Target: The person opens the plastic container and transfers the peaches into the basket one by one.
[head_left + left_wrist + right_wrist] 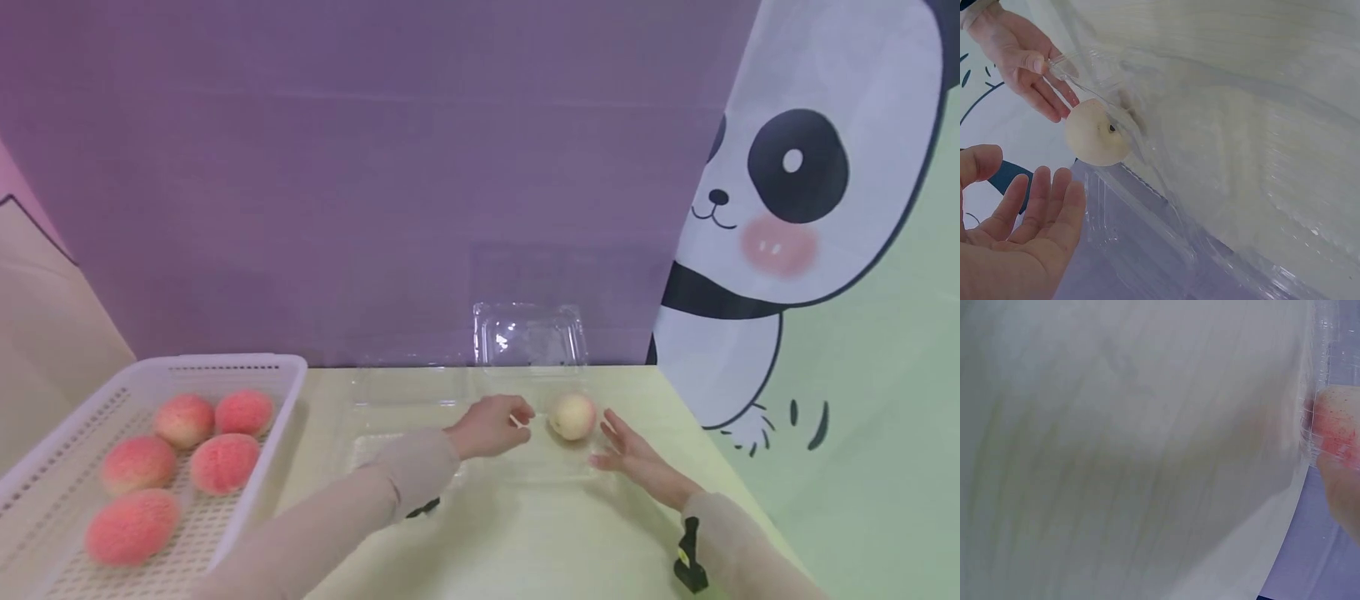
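A pale yellow and pink peach (573,417) sits at the right end of a clear plastic clamshell box (525,477), whose lid (530,335) stands raised at the back. To the left of the peach my left hand (491,427) hovers with loosely bent fingers, apart from it and holding nothing. My right hand (637,465) is at the box's right side, fingers spread. In the left wrist view, the right thumb (1034,62) is close to the box's corner; whether it touches cannot be told. The right wrist view catches only part of the peach (1338,422) and a finger.
At the left stands a white perforated basket (288,400) with several pink peaches (225,464) in it. More clear plastic (408,403) lies left of my left hand. A purple backdrop (360,208) rises behind the table (517,550), with a panda print on the right.
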{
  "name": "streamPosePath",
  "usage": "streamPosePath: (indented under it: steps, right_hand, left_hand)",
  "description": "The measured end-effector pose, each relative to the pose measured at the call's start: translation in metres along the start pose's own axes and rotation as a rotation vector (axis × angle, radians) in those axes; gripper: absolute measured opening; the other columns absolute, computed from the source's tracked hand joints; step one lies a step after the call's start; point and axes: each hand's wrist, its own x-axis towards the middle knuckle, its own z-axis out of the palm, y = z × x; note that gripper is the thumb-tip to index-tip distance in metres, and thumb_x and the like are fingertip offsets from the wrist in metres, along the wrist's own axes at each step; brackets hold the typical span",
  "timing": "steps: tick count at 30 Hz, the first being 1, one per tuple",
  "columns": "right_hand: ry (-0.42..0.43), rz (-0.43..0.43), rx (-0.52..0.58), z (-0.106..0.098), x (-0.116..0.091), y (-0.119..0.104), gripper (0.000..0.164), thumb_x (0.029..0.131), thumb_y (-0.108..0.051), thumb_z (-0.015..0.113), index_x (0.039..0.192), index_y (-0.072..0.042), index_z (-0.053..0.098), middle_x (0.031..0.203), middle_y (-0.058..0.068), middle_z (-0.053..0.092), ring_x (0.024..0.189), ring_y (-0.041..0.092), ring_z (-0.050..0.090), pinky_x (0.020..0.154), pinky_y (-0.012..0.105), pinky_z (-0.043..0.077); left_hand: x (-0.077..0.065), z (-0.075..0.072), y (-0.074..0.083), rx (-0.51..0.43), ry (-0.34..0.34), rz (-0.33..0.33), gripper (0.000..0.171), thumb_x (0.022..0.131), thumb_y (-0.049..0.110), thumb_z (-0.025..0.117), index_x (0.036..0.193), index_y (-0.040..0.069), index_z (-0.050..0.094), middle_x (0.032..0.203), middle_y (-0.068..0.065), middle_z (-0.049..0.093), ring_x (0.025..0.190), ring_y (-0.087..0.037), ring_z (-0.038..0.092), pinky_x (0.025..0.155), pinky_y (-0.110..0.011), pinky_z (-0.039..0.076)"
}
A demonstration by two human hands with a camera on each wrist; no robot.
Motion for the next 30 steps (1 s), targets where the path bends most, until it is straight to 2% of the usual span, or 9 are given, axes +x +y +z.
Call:
streamPosePath:
  steps: [5, 11, 17, 20, 23, 27, 30]
  right_hand:
    - [0.014, 0.022, -0.007, 0.0, 0.001, 0.001, 0.093, 0.087, -0.026, 0.061, 0.146, -0.009, -0.009, 0.152, 0.02, -0.001, 0.139, 0.038, 0.003, 0.109, 0.057, 0.009]
    - [0.017, 0.037, 0.0, -0.003, 0.001, 0.004, 0.094, 0.086, -0.028, 0.061, 0.147, -0.011, -0.009, 0.153, 0.017, -0.002, 0.14, 0.036, 0.002, 0.109, 0.057, 0.008]
    - [0.022, 0.026, -0.01, -0.005, 0.001, 0.005, 0.094, 0.086, -0.028, 0.061, 0.147, -0.011, -0.009, 0.153, 0.016, -0.003, 0.14, 0.036, 0.002, 0.109, 0.057, 0.008]
    - [0.015, 0.016, -0.004, -0.004, 0.002, 0.004, 0.094, 0.086, -0.028, 0.061, 0.147, -0.011, -0.008, 0.154, 0.015, -0.003, 0.14, 0.035, 0.002, 0.109, 0.056, 0.008]
    - [0.009, 0.009, 0.002, -0.003, 0.003, 0.004, 0.093, 0.086, -0.027, 0.061, 0.147, -0.012, -0.009, 0.154, 0.014, -0.003, 0.14, 0.034, 0.003, 0.11, 0.056, 0.008]
    - [0.01, -0.004, 0.02, 0.0, 0.004, 0.002, 0.092, 0.087, -0.023, 0.06, 0.147, -0.01, -0.009, 0.153, 0.016, -0.003, 0.139, 0.036, 0.004, 0.11, 0.055, 0.01]
    - [0.012, -0.014, 0.041, 0.003, 0.004, 0.001, 0.092, 0.087, -0.02, 0.061, 0.146, -0.008, -0.008, 0.153, 0.019, -0.002, 0.138, 0.038, 0.006, 0.11, 0.055, 0.012]
  left_hand:
    - [0.023, 0.017, 0.004, 0.05, 0.0, 0.03, 0.032, 0.083, 0.016, 0.061, 0.113, 0.006, 0.06, 0.11, -0.008, 0.063, 0.096, -0.018, 0.06, 0.082, -0.028, 0.05]
    - [0.055, 0.038, 0.015, 0.17, 0.006, 0.055, 0.038, 0.082, 0.015, 0.062, 0.118, 0.004, 0.058, 0.118, -0.008, 0.062, 0.109, -0.022, 0.057, 0.093, -0.031, 0.046]
    - [0.083, 0.059, 0.023, 0.277, 0.021, 0.018, 0.042, 0.082, 0.02, 0.063, 0.122, 0.009, 0.056, 0.12, -0.004, 0.06, 0.11, -0.02, 0.056, 0.095, -0.029, 0.045]
    - [0.091, 0.065, 0.025, 0.308, 0.047, -0.008, 0.041, 0.083, 0.022, 0.063, 0.122, 0.01, 0.056, 0.119, -0.003, 0.058, 0.107, -0.018, 0.056, 0.095, -0.029, 0.045]
    - [0.095, 0.067, 0.027, 0.355, 0.074, 0.0, 0.033, 0.085, 0.023, 0.06, 0.115, 0.01, 0.059, 0.114, -0.004, 0.058, 0.102, -0.018, 0.056, 0.093, -0.028, 0.046]
    - [0.101, 0.071, 0.029, 0.453, 0.099, 0.022, 0.022, 0.089, 0.024, 0.054, 0.104, 0.01, 0.062, 0.109, -0.004, 0.06, 0.1, -0.017, 0.056, 0.092, -0.026, 0.046]
    - [0.105, 0.077, 0.029, 0.524, 0.097, -0.007, 0.022, 0.09, 0.025, 0.053, 0.105, 0.012, 0.062, 0.109, -0.003, 0.058, 0.101, -0.016, 0.055, 0.092, -0.026, 0.046]
